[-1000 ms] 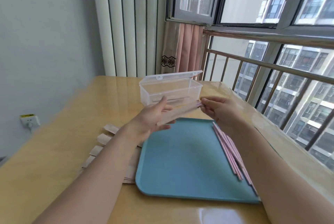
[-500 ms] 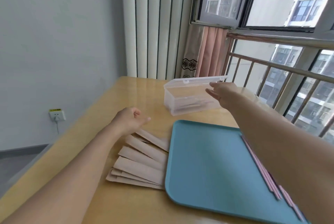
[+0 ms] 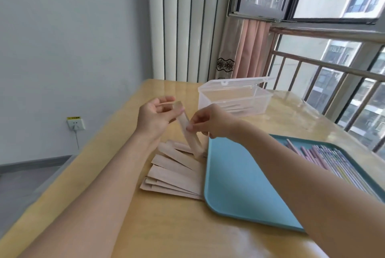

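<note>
One pale tan paper sleeve is held in the air just left of the blue tray, near its far left corner. It is long, narrow and flat, and tilted so that its top leans away from the tray. Its lower end hangs close above a fanned pile of like sleeves at the tray's left rim. The left hand grips the top end with curled fingers; blur hides whether that end is open. The right hand pinches the sleeve's middle between thumb and fingertips. Beyond the tray's far edge stands a clear box, lid raised.
</note>
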Tool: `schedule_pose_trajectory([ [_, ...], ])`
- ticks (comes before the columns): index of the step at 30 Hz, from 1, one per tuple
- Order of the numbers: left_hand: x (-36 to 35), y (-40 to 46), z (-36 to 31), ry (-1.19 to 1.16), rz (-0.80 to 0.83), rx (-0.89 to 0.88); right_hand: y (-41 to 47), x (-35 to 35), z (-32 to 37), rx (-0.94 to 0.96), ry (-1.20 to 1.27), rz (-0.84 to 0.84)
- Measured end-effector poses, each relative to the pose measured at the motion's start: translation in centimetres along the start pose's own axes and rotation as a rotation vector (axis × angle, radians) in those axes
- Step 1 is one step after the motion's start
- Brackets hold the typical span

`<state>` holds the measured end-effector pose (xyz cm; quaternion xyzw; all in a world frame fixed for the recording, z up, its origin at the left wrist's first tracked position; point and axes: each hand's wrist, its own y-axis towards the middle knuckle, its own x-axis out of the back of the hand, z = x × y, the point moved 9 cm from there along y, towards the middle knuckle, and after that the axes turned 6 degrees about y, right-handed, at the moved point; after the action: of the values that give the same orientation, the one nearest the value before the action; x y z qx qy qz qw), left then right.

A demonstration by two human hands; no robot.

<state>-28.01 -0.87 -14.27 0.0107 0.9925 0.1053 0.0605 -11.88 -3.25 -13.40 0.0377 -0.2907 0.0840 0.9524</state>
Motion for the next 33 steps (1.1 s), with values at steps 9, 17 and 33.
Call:
schedule_pose_trajectory([
  [9, -11.1, -2.6, 0.8, 0.066, 0.261, 0.052, -5.6, 6.3, -2.1, -0.027, 0.299, -0.009],
  [17, -21.1, -9.5, 6.1, 0.053, 0.633, 0.525, -13.3, 17.0, -13.6, -0.418, -0.464, -0.271],
  [33, -21.1, -11.0, 5.5, 0.098, 0.708, 0.45, -13.8, 17.7, -15.1, -0.479, -0.084, -0.35],
])
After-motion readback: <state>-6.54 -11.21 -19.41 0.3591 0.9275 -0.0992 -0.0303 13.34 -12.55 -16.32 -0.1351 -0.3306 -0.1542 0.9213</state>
